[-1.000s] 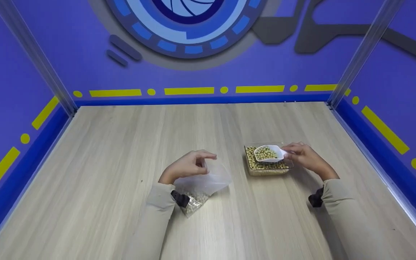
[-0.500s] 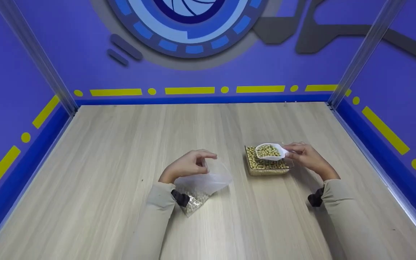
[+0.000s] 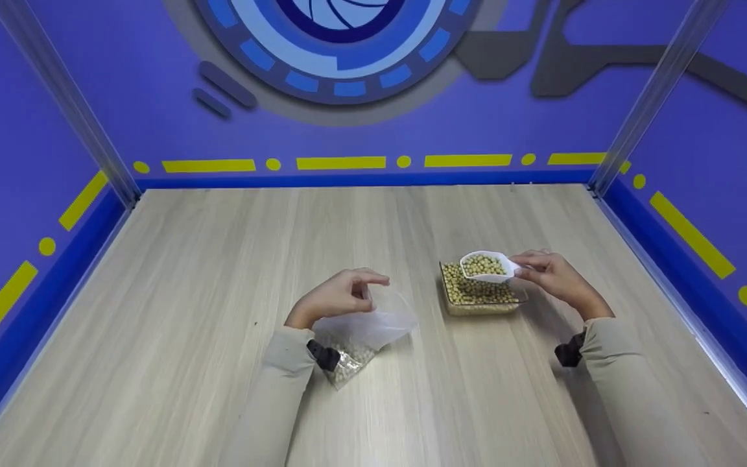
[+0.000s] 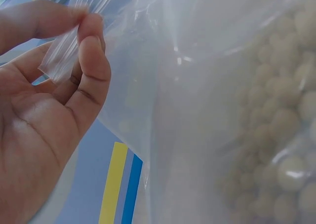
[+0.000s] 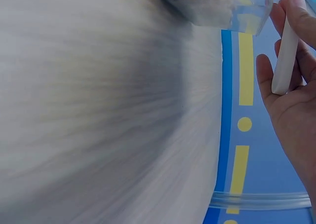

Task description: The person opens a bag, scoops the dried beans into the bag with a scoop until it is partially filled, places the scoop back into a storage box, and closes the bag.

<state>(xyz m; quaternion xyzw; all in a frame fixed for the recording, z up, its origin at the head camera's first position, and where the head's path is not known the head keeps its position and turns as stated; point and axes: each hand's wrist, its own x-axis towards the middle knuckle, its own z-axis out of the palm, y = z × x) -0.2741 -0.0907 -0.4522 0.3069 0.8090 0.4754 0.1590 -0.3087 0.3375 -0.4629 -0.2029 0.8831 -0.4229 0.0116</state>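
My right hand point(image 3: 552, 275) grips the handle of a white scoop point(image 3: 508, 275), which is heaped with round yellow-green beans point(image 3: 482, 264). The scoop is above a clear rectangular container point(image 3: 482, 310) holding more of the same beans. In the right wrist view the scoop's handle point(image 5: 286, 58) lies between thumb and fingers. My left hand point(image 3: 334, 299) pinches the rim of a clear zip bag point(image 3: 390, 324), plainly seen in the left wrist view where thumb and fingers hold the zip strip point(image 4: 61, 61). Pale beans point(image 4: 276, 105) lie in the bag's lower part.
A wood-grain table point(image 3: 218, 259) lies under everything, with blue walls at its back and sides. A metal post point(image 3: 646, 91) stands at the back right corner. Black wrist cameras point(image 3: 569, 351) sit at both cuffs.
The right hand has lifted the bean-filled scoop a little upward and away from the container's beans. My left hand and the bag have stayed in place.
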